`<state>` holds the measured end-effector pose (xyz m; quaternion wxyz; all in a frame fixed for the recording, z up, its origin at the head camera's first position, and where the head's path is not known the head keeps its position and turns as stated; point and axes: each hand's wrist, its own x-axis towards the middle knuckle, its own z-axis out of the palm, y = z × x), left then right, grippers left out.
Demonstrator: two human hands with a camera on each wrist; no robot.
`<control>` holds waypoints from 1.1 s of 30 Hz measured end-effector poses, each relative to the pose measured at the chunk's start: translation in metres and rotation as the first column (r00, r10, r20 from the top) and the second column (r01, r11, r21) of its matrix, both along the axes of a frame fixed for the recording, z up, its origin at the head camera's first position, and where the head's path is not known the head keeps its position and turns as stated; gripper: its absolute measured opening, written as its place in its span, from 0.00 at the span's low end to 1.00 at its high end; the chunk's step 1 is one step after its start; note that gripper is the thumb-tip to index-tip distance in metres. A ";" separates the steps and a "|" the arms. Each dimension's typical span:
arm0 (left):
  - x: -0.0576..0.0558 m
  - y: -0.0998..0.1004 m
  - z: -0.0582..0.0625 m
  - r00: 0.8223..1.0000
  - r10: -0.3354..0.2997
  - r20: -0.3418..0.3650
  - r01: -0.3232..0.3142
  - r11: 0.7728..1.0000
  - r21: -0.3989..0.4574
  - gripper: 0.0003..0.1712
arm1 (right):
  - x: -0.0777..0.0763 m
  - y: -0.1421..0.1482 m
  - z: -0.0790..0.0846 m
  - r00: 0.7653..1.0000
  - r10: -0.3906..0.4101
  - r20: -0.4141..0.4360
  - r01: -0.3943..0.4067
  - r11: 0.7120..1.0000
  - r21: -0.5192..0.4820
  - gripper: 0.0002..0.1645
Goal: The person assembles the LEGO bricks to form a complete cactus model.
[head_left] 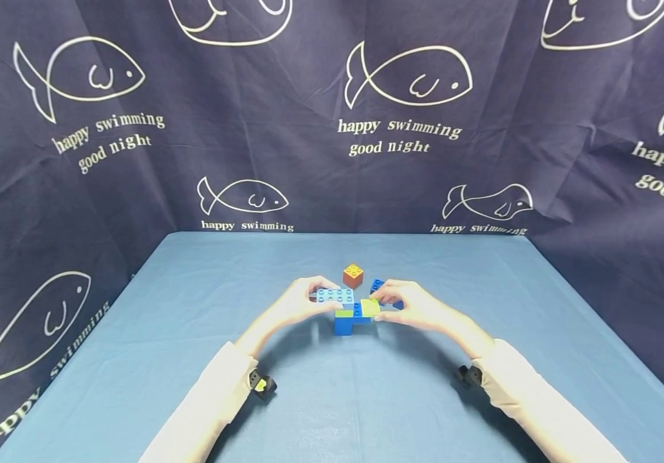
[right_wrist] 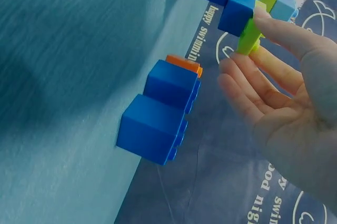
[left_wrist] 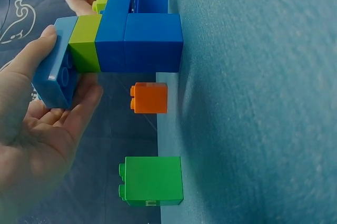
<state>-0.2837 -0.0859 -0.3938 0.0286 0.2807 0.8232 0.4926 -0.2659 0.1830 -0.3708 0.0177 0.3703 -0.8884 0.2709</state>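
Observation:
A stack of toy building bricks stands on the table between both hands, with blue bricks at its base. My left hand pinches a light blue brick between thumb and fingers, at the stack's upper left. Beneath that brick is a lime green brick. My right hand pinches a second lime brick on the right end of the upper blue brick. Whether this lime brick is pressed fully down, I cannot tell.
An orange brick stands behind the stack. Two blue bricks are beside the right hand, partly hidden by it in the head view. A green brick shows in the left wrist view. Dark fish-patterned cloth hangs behind the blue table.

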 end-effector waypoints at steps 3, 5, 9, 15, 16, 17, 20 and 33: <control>0.000 0.000 0.000 1.000 0.007 0.003 -0.007 1.000 -0.008 0.17 | 0.000 0.004 0.001 1.000 0.004 -0.009 -0.004 1.000 -0.001 0.20; 0.000 0.000 -0.001 1.000 0.011 0.000 -0.011 1.000 -0.012 0.17 | 0.000 0.006 0.001 1.000 0.007 -0.019 -0.007 1.000 -0.006 0.20; -0.001 0.000 -0.001 1.000 0.013 0.006 -0.013 1.000 -0.014 0.16 | -0.002 0.009 0.001 0.999 0.005 -0.053 -0.006 1.000 -0.016 0.20; 0.000 0.000 0.000 1.000 0.021 0.004 -0.021 0.999 -0.025 0.17 | -0.006 0.014 -0.002 0.991 -0.019 -0.133 0.017 1.000 -0.018 0.20; 0.000 0.000 0.000 1.000 0.022 0.006 -0.021 0.999 -0.026 0.17 | -0.007 0.015 -0.004 0.988 -0.023 -0.152 0.021 1.000 -0.015 0.20; 0.000 0.000 0.000 1.000 0.022 0.011 -0.022 0.999 -0.026 0.17 | -0.008 0.016 -0.005 0.985 -0.029 -0.170 0.027 1.000 -0.016 0.19; -0.001 0.000 0.000 1.000 0.017 0.021 -0.016 0.999 -0.028 0.17 | -0.012 0.018 -0.009 0.979 -0.046 -0.201 0.040 0.999 -0.030 0.19; 0.000 -0.001 0.001 1.000 0.000 0.026 0.001 1.000 -0.027 0.18 | -0.020 0.021 -0.015 0.949 -0.149 -0.277 0.130 0.988 -0.086 0.22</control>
